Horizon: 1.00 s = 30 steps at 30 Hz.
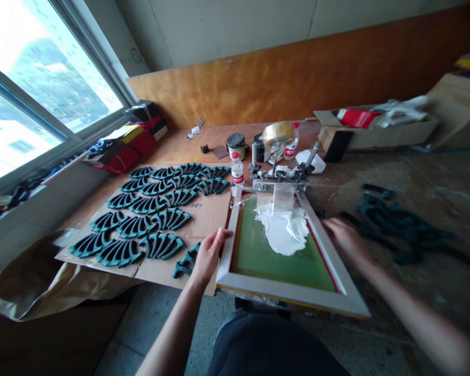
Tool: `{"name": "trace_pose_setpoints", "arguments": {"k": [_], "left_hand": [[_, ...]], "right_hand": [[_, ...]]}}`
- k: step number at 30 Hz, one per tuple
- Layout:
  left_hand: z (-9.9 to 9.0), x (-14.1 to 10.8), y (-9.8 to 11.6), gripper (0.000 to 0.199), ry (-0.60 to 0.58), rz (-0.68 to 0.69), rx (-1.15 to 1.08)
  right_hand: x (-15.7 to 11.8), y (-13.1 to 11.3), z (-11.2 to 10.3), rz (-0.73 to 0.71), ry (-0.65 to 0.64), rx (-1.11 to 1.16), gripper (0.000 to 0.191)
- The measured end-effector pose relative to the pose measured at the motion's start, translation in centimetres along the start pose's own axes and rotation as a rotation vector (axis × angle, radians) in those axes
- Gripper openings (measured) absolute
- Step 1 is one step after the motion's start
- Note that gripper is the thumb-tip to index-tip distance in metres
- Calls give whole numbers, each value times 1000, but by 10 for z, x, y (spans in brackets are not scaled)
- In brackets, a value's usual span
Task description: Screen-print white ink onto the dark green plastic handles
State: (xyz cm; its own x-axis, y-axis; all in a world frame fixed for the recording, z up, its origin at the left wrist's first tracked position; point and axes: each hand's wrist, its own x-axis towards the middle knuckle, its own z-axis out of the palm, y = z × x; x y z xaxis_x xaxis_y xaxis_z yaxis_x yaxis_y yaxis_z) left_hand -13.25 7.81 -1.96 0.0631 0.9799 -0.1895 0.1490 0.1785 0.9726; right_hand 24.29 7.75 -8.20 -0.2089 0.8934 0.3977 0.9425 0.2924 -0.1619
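Observation:
A silver frame (297, 298) with a green screen (258, 266) lies in front of me, held at its far edge by a metal clamp (280, 180). White paste (288, 237) is spread over the screen's far half, with a pale squeegee-like block (283, 197) standing in it. My left hand (211, 252) is at the frame's left edge, its fingers close together against the side; what they grip is hard to make out. Beyond the right edge, my right hand (343, 237) is blurred, near the dark parts, and its fingers are unclear.
Rows of dark green slatted parts (152, 219) lie on cardboard (207, 222) at the left. A bottle (237, 169), a jar (235, 143) and a tape roll (278, 133) are behind the frame. Dark parts (399, 219) are piled right, near an open box (387, 133).

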Motion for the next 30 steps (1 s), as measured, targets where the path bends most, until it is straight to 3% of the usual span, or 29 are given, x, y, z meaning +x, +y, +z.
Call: {"name": "trace_pose_setpoints", "arguments": {"k": [2, 4, 6, 8, 10, 11, 15, 17, 21, 23, 26, 28, 30], "left_hand": [[4, -4, -36, 54, -5, -55, 77], [10, -2, -63, 57, 2, -86, 167], [14, 4, -78, 57, 6, -94, 276], [15, 9, -85, 55, -7, -85, 368], [14, 11, -87, 54, -25, -79, 422], [13, 11, -88, 53, -29, -80, 435], [11, 11, -93, 52, -25, -84, 435], [12, 11, -95, 51, -20, -76, 410], [12, 11, -95, 50, -24, -58, 356], [12, 11, -94, 51, -26, -65, 330], [12, 10, -92, 51, -15, -98, 284], [13, 10, -91, 50, -3, -113, 256], [13, 10, -91, 49, -2, -116, 233]], "right_hand": [[27, 0, -10, 73, 76, 19, 35], [58, -16, -12, 52, 90, 26, 44], [82, -40, -8, -37, -9, -4, 49], [90, -62, 0, -80, -157, -38, 32], [80, -76, 7, -110, -267, -39, 10], [69, -79, 8, -145, -288, -30, 9], [22, -75, -1, -454, -267, 54, 23], [13, -69, -10, -565, -299, 107, 23], [22, -67, -14, -469, -367, 185, 23], [19, -73, -7, -410, -242, 166, 27], [-1, -81, 2, -485, -57, 118, 35], [-10, -82, 0, -528, -83, 144, 35], [-3, -79, -6, -482, -171, 200, 30]]}}
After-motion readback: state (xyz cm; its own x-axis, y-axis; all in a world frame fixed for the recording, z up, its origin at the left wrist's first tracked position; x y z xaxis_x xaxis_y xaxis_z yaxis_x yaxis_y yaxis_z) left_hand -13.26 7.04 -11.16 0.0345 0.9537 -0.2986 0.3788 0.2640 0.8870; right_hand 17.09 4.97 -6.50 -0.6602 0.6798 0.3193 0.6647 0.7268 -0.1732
